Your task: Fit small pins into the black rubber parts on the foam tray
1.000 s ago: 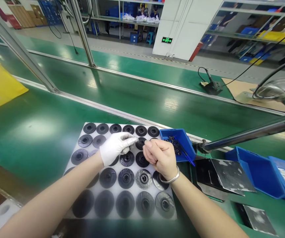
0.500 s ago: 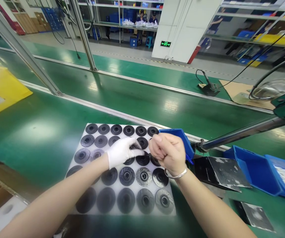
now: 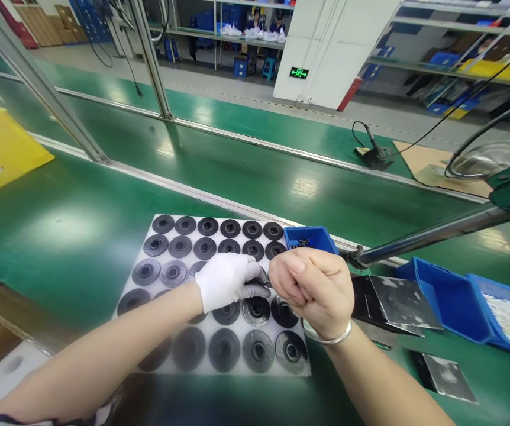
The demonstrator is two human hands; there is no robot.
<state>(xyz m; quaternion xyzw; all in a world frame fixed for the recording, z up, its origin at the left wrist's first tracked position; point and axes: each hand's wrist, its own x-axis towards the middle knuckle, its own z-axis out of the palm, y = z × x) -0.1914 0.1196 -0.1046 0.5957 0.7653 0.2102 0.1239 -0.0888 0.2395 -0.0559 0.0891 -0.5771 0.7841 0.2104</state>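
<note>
My left hand [image 3: 226,281], in a white glove, reaches over a white foam tray [image 3: 143,310]. Its thumb and fingers curl together around something small and dark that I cannot make out. Right beside its fingertips is my right hand [image 3: 315,290], bare and closed in a fist; whatever it grips is hidden. Rows of round black discs [image 3: 223,350] with raised ringed centres sit in the tray. Some of them, like one disc [image 3: 258,350] near the front, look shiny. Both hands cover part of the middle rows.
A small blue bin [image 3: 321,238] with dark small parts stands behind my right hand. Larger blue bins [image 3: 463,307] and dark metal plates [image 3: 406,305] lie to the right. A metal pole [image 3: 423,236] slants in there. A yellow bag [image 3: 6,148] lies far left.
My left hand has moved slightly right, its fingers drawing closer together. My right fist has shifted right and a little down. The small blue bin shows more openly behind it.
</note>
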